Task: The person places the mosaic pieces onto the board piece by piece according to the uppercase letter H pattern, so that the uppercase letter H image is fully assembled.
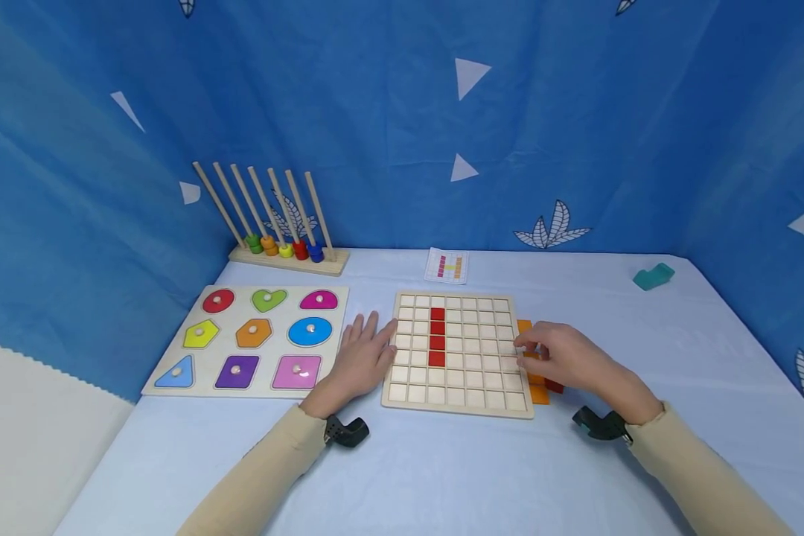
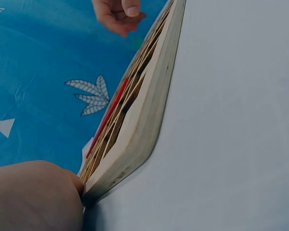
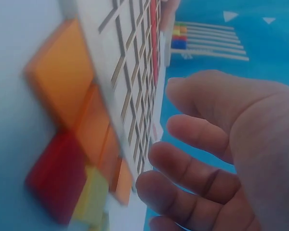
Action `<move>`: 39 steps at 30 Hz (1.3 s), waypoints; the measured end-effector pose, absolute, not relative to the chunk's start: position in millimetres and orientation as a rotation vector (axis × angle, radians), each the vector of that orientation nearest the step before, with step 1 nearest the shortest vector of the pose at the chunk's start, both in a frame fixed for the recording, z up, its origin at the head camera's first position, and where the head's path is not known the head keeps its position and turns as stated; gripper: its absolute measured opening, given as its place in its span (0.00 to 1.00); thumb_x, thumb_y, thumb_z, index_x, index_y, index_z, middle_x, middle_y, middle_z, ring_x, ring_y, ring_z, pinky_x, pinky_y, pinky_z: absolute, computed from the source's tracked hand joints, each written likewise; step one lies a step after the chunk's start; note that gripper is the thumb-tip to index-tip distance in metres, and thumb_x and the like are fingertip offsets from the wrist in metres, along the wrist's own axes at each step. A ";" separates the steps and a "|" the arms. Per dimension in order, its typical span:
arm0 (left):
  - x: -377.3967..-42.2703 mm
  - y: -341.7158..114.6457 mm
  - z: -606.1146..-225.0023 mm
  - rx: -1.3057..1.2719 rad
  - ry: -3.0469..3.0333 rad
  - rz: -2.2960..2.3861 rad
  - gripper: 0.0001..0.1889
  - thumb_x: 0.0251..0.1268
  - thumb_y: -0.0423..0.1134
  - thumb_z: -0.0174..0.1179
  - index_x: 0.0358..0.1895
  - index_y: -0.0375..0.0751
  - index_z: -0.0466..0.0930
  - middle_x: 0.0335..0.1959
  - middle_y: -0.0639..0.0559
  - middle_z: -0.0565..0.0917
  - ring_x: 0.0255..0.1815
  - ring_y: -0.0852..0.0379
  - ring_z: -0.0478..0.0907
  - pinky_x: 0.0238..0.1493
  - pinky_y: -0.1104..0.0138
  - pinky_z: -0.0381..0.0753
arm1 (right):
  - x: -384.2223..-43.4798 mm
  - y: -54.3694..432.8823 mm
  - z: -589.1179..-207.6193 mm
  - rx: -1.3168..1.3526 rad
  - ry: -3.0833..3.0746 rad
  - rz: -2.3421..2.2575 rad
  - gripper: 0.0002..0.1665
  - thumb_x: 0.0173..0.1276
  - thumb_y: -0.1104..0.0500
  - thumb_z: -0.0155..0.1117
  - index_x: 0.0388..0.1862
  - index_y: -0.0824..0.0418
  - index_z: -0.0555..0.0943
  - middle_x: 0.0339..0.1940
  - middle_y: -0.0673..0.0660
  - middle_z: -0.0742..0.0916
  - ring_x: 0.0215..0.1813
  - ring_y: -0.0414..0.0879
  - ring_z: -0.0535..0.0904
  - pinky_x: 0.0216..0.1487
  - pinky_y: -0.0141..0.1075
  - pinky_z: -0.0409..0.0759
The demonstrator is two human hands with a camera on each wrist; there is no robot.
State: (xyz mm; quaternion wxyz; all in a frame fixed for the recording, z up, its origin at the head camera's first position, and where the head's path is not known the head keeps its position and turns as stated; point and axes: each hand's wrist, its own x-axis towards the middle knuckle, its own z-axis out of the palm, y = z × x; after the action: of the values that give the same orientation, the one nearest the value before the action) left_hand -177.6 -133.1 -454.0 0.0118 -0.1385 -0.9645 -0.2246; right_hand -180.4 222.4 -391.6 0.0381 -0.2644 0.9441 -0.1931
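A wooden grid board (image 1: 484, 380) lies on the table with a column of red square tiles (image 1: 437, 342) set in its cells. My left hand (image 1: 362, 361) rests at the board's left edge with its fingers spread. Over the right edge hovers my right hand (image 1: 566, 357), its fingers loosely bent and nothing between them in the right wrist view. Beside that edge lie several orange tiles (image 3: 62, 67), a loose red tile (image 3: 58, 178) and a yellow tile (image 3: 92, 197). From the head view, the right hand partly hides this pile.
Left of the grid stands a shape puzzle board (image 1: 226, 320) with knobbed pieces. Behind it is a peg stand (image 1: 288, 263) with coloured rings. A pattern card (image 1: 446, 266) lies beyond the grid. A teal object (image 1: 653, 277) sits at the far right, near the blue cloth.
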 end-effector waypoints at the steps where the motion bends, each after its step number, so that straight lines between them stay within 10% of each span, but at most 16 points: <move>1: -177.4 -133.3 -454.0 -0.431 -3.006 -0.700 0.28 0.79 0.46 0.47 0.78 0.44 0.65 0.80 0.29 0.57 0.83 0.26 0.45 0.79 0.34 0.47 | -179.2 225.1 -391.5 -0.798 2.901 -0.595 0.14 0.63 0.57 0.74 0.46 0.60 0.88 0.32 0.48 0.85 0.30 0.37 0.72 0.29 0.30 0.75; 39: -177.8 -134.3 -454.3 -0.436 -2.998 -0.717 0.28 0.79 0.47 0.46 0.77 0.44 0.66 0.80 0.29 0.58 0.83 0.26 0.46 0.79 0.34 0.46 | -154.6 268.3 -409.6 -0.612 2.911 -0.576 0.19 0.56 0.56 0.79 0.47 0.58 0.88 0.33 0.47 0.84 0.31 0.38 0.72 0.30 0.27 0.76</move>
State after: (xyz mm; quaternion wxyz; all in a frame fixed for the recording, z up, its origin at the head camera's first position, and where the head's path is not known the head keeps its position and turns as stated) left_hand -177.8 -134.3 -454.3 0.0142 -0.1399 -0.9629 -0.2304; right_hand -154.6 268.3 -409.6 0.0560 -0.2018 0.9592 -0.1900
